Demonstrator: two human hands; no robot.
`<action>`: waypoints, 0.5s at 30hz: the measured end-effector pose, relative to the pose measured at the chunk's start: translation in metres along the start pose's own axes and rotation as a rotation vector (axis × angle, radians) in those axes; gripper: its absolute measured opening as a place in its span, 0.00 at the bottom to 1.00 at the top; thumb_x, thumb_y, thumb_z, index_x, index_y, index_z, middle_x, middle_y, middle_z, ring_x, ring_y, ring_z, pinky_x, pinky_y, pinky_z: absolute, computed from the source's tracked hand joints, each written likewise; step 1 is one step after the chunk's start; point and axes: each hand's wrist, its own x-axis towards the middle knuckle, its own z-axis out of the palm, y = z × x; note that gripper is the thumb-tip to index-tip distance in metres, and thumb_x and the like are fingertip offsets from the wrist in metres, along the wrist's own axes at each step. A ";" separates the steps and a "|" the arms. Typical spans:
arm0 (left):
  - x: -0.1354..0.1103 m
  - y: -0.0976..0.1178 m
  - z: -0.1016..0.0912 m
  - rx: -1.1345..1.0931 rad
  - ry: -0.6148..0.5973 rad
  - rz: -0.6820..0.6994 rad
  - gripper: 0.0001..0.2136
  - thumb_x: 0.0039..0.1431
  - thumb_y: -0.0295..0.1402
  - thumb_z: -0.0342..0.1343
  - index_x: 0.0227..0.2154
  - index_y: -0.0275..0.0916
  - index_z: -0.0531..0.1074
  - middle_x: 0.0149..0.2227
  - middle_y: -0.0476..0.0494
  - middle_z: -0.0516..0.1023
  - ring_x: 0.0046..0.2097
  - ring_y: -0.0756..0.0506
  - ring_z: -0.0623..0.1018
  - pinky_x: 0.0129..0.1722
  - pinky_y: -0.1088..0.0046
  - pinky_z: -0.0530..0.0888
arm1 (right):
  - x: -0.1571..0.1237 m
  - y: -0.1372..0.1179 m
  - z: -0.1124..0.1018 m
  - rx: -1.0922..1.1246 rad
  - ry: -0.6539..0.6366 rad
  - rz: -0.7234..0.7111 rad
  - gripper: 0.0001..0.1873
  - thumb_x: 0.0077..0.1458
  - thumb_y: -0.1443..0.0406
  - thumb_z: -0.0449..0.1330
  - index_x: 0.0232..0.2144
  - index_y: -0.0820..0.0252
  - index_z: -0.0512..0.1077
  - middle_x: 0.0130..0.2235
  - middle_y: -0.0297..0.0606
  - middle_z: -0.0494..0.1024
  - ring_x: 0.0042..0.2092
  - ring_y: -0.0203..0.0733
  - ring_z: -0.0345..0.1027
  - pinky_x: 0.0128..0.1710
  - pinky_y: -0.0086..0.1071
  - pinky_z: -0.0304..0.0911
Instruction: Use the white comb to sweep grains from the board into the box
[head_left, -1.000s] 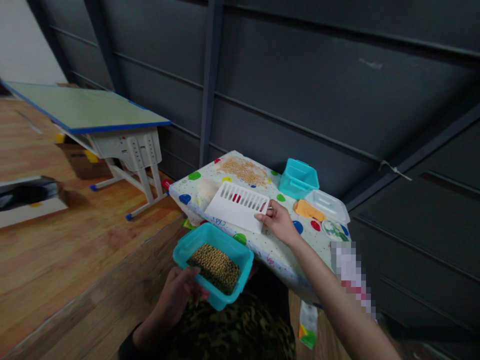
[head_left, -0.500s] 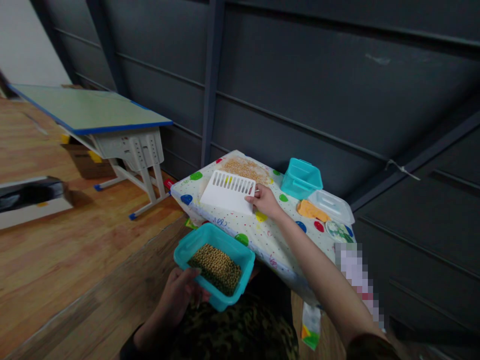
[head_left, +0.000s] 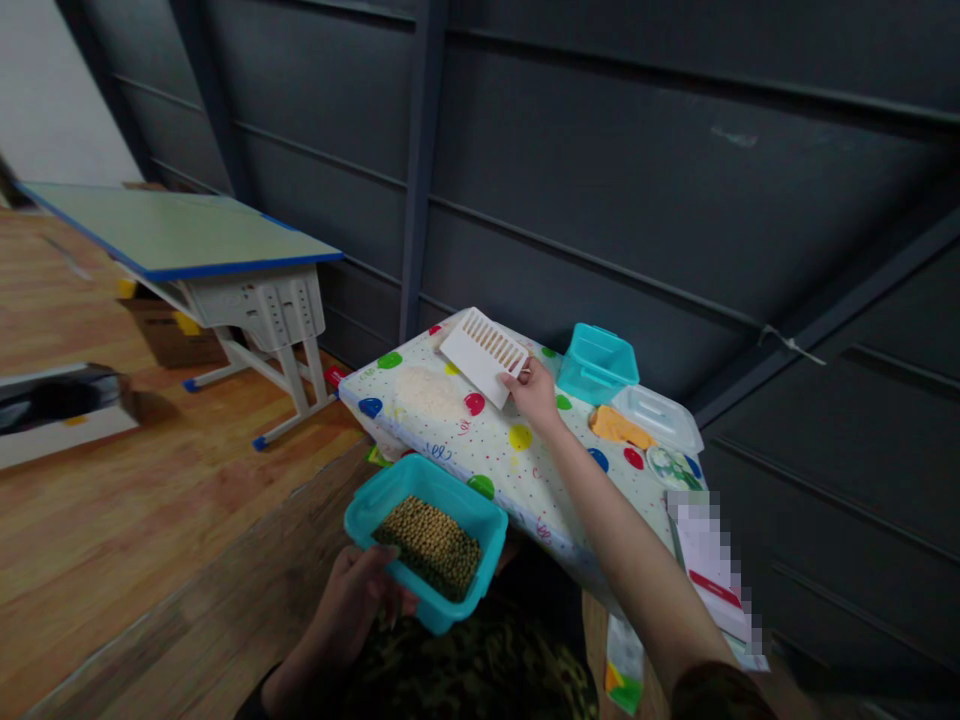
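My left hand [head_left: 364, 590] grips the near left rim of a turquoise plastic container [head_left: 472, 500], held in front of the table's edge. Inside it lie tan, soybean-like beans [head_left: 424, 530] beside smaller green beans [head_left: 442, 580]. My right hand [head_left: 532, 388] pinches the right end of a white slotted plastic panel [head_left: 476, 368], tilted over the far left part of the table. Tan bits show through its slots; most of what lies behind it is hidden. A patch of pale grains [head_left: 429, 393] is spread on the cloth just left of the panel.
A balloon-print cloth covers the table [head_left: 551, 470]. At its right stand another turquoise container [head_left: 598, 370], a clear lid [head_left: 660, 418], an orange cloth [head_left: 619, 428] and a round printed item [head_left: 673, 467]. A dark panelled wall [head_left: 600, 180] rises behind; a green-topped desk [head_left: 180, 230] is at left.
My right hand has moved the white panel slightly away from me and turned it, uncovering the pale grains and covering most of the tan spread behind. My left hand still holds the container.
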 end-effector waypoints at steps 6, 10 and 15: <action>0.004 -0.005 -0.004 0.020 0.030 -0.021 0.27 0.49 0.55 0.72 0.08 0.45 0.70 0.12 0.38 0.76 0.14 0.44 0.74 0.16 0.70 0.66 | -0.013 -0.001 0.013 -0.458 0.004 -0.239 0.10 0.64 0.65 0.62 0.36 0.48 0.63 0.34 0.36 0.81 0.39 0.50 0.77 0.45 0.40 0.67; 0.006 -0.008 -0.015 0.031 -0.018 -0.031 0.27 0.54 0.55 0.73 0.11 0.41 0.77 0.15 0.37 0.79 0.16 0.42 0.77 0.18 0.69 0.70 | -0.032 0.000 0.025 -0.584 -0.085 -0.281 0.03 0.68 0.65 0.58 0.40 0.50 0.67 0.34 0.37 0.79 0.37 0.50 0.74 0.42 0.38 0.60; 0.006 -0.009 -0.018 0.032 -0.041 -0.027 0.25 0.54 0.56 0.74 0.14 0.41 0.81 0.15 0.38 0.80 0.18 0.42 0.78 0.18 0.68 0.72 | -0.048 0.000 0.031 -0.592 -0.159 -0.299 0.02 0.70 0.64 0.57 0.42 0.50 0.67 0.33 0.37 0.78 0.37 0.52 0.75 0.40 0.37 0.57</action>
